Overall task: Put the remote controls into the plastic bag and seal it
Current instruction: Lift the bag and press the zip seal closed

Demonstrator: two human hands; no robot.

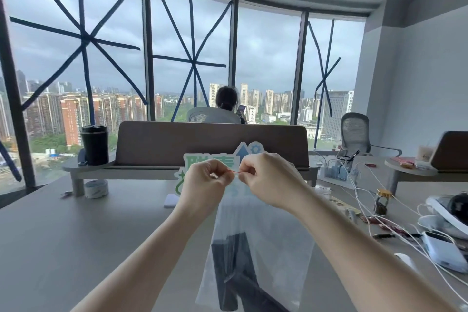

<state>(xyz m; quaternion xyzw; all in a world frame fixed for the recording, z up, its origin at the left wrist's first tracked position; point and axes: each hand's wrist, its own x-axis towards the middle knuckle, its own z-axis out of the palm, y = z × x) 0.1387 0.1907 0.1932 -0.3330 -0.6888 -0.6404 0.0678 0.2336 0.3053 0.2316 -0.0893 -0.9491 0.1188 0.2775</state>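
Observation:
A clear plastic bag (266, 230) hangs in front of me above the grey table (76, 230). Dark remote controls (233, 268) lie inside its lower part, one upright and one slanted. My left hand (205, 182) and my right hand (268, 180) are raised side by side and pinch the bag's top edge, where a thin red seal strip (234, 171) shows between the fingertips. The bag's mouth is gathered narrow between both hands.
A brown desk divider (210, 144) stands behind the hands, with a green and blue sign (243, 153) partly hidden. A black tumbler (95, 144) and a tape roll (96, 189) are at left. Cables, chargers and a small jar (382, 201) crowd the right. A person sits beyond.

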